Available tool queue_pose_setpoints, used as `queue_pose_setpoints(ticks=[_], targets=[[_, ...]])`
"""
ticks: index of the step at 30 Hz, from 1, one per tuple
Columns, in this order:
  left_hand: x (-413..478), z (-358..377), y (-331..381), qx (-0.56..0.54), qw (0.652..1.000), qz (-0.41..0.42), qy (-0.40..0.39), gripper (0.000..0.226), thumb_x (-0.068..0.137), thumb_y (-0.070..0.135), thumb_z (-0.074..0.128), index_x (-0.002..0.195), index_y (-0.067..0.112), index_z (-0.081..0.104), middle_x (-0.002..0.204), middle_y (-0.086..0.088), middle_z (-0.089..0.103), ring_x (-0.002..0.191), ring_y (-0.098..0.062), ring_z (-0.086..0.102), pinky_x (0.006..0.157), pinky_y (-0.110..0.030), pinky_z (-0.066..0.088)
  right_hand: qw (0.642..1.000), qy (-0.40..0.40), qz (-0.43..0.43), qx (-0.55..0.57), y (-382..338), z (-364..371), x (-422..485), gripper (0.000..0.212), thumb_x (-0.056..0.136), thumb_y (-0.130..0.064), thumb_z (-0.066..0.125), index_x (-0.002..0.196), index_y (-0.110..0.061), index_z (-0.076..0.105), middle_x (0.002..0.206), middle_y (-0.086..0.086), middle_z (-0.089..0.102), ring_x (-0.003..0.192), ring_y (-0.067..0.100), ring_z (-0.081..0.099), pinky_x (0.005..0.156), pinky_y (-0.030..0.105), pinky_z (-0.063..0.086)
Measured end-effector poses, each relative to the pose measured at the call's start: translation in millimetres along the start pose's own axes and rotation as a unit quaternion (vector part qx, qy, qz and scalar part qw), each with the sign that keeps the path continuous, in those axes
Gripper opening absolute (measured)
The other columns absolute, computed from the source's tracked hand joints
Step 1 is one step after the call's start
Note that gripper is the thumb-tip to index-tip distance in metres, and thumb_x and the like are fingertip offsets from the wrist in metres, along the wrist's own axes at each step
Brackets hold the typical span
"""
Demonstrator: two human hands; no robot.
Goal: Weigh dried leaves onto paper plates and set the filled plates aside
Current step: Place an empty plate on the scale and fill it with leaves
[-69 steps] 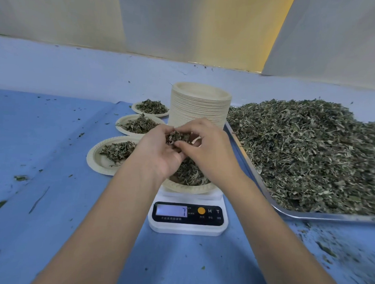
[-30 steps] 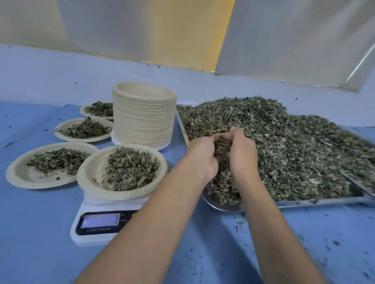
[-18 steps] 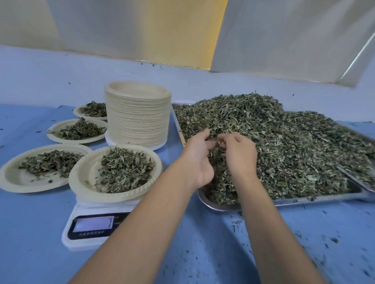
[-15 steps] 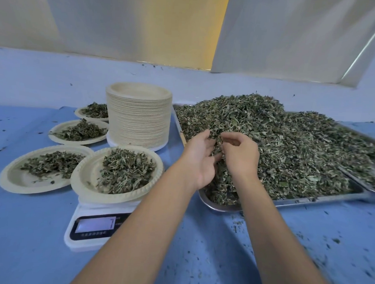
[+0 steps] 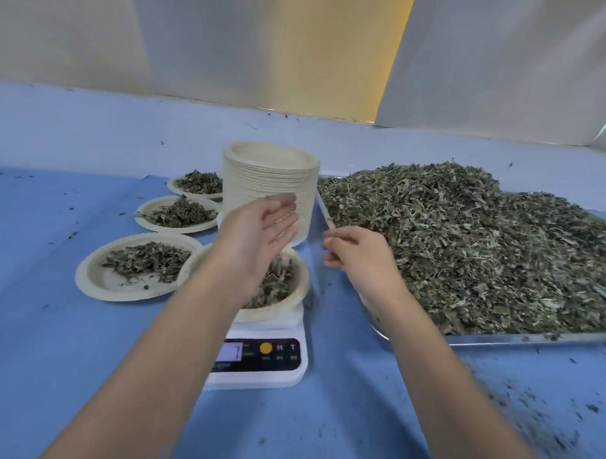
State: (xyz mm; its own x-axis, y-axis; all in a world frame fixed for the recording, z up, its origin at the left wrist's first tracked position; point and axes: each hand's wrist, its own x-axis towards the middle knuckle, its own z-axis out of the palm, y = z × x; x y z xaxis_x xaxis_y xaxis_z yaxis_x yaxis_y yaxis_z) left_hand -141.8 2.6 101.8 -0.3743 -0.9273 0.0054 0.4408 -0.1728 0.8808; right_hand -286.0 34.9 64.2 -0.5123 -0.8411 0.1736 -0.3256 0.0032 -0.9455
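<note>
Head view. A round, beige paper plate (image 5: 301,287) sits on a white digital kitchen scale (image 5: 255,373) just below the centre of the frame, holding a small mound of dried green leaves (image 5: 275,285). The scale's lit display (image 5: 230,351) faces the viewer; its reading is too blurred to make out.

The left hand (image 5: 260,238) hangs over this plate, palm turned to the right, its fingers (image 5: 281,211) straight and spread, holding nothing.

The right hand (image 5: 357,257) lies right of the scale, at the left edge of a large, shallow stainless-steel tray (image 5: 531,340). Its fingers (image 5: 332,235) are loosely curled, with thumb and forefinger close together. Whether they pinch any leaf cannot be told.

The tray fills the right half of the frame and carries a broad heap of loose dried leaves (image 5: 466,242).

Behind the scale, at centre, stands a tall stack of unused beige paper plates (image 5: 272,180), close beside the tray's left rim.

Left of the scale and stack, three filled paper plates lie in a row running toward the back: the nearest plate (image 5: 98,285) just beside the plate on the scale, a middle plate (image 5: 157,226), and a far plate (image 5: 174,187) partly hidden by the stack.

Everything rests on a blue table covering (image 5: 50,340) scattered with leaf crumbs, most thickly at lower right. Pale sheeting (image 5: 506,64) closes the top of the frame.
</note>
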Motion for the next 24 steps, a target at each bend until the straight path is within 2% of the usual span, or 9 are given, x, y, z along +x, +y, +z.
queue_pose_setpoints(ticks=[3,6,8,11,13,15,18,21,24], targets=[[0,-44,16,0.068,0.993,0.062,0.075,0.027,0.097,0.007,0.038,0.105,0.010,0.064,0.114,-0.004,0.066,0.104,-0.013,0.064,0.086,-0.025,0.051,0.993,-0.006,-0.023,-0.119,-4,16,-6,0.021,0.093,-0.015,0.054,0.104,-0.008,0.070,0.094,0.005,0.070,0.086,0.020,0.065,0.085,0.037,0.052],[0,-83,18,0.126,0.974,0.089,0.167,0.033,0.093,0.002,0.037,0.107,0.014,0.064,0.115,0.000,0.065,0.104,-0.003,0.060,0.087,-0.019,0.044,0.980,0.005,-0.037,-0.197,-8,23,-9,0.023,0.096,-0.021,0.050,0.105,-0.012,0.069,0.093,-0.001,0.066,0.082,0.018,0.060,0.076,0.031,0.045],[0,-102,13,0.136,0.967,0.074,0.202,0.033,0.093,0.000,0.037,0.110,0.014,0.062,0.118,-0.001,0.062,0.108,-0.005,0.056,0.092,-0.019,0.040,0.974,-0.010,-0.031,-0.224,-6,24,-9,0.022,0.096,-0.021,0.048,0.094,-0.012,0.068,0.086,0.001,0.064,0.074,0.018,0.055,0.071,0.029,0.041],[0,-115,2,0.117,0.973,0.016,0.200,0.032,0.096,0.001,0.037,0.119,0.007,0.058,0.117,-0.006,0.058,0.114,-0.013,0.054,0.098,-0.024,0.040,0.972,-0.007,-0.021,-0.235,-2,26,-9,0.038,0.096,-0.021,0.048,0.058,-0.014,0.046,0.058,-0.001,0.048,0.053,0.013,0.037,0.062,0.028,0.031],[0,-115,-2,0.104,0.977,-0.019,0.186,0.030,0.097,0.003,0.037,0.120,0.004,0.056,0.113,-0.008,0.058,0.110,-0.015,0.055,0.091,-0.026,0.043,0.972,-0.004,-0.015,-0.234,-1,27,-9,0.044,0.095,-0.019,0.048,0.053,-0.015,0.035,0.051,-0.002,0.039,0.050,0.012,0.032,0.054,0.031,0.027],[1,-113,-2,0.105,0.978,-0.034,0.176,0.022,0.096,0.001,0.038,0.102,0.004,0.059,0.099,-0.007,0.061,0.093,-0.014,0.059,0.080,-0.025,0.045,0.972,-0.006,-0.012,-0.235,1,29,-9,0.043,0.093,-0.018,0.049,0.052,-0.016,0.036,0.051,-0.004,0.038,0.051,0.012,0.033,0.049,0.027,0.024],[1,-114,0,0.134,0.980,-0.039,0.139,0.027,0.093,-0.006,0.038,0.076,0.007,0.055,0.078,-0.006,0.051,0.067,-0.013,0.050,0.065,-0.024,0.039,0.972,-0.004,-0.017,-0.234,2,32,-10,0.034,0.091,-0.016,0.050,0.058,-0.011,0.053,0.056,-0.002,0.048,0.056,0.013,0.040,0.047,0.022,0.026],[-2,-114,1,0.151,0.978,-0.026,0.139,0.022,0.094,-0.007,0.040,0.097,0.003,0.059,0.085,-0.010,0.061,0.076,-0.018,0.060,0.077,-0.029,0.049,0.976,-0.006,-0.007,-0.216,4,33,-9,0.024,0.090,-0.016,0.052,0.085,0.001,0.069,0.071,0.009,0.063,0.064,0.017,0.048,0.053,0.023,0.034],[-4,-115,6,0.190,0.971,-0.016,0.146,0.026,0.093,-0.006,0.045,0.112,0.004,0.060,0.102,-0.013,0.066,0.094,-0.024,0.060,0.094,-0.038,0.046,0.987,-0.015,0.005,-0.163,6,33,-8,0.026,0.087,-0.014,0.054,0.092,0.010,0.064,0.065,0.011,0.053,0.061,0.018,0.044,0.061,0.028,0.035]])
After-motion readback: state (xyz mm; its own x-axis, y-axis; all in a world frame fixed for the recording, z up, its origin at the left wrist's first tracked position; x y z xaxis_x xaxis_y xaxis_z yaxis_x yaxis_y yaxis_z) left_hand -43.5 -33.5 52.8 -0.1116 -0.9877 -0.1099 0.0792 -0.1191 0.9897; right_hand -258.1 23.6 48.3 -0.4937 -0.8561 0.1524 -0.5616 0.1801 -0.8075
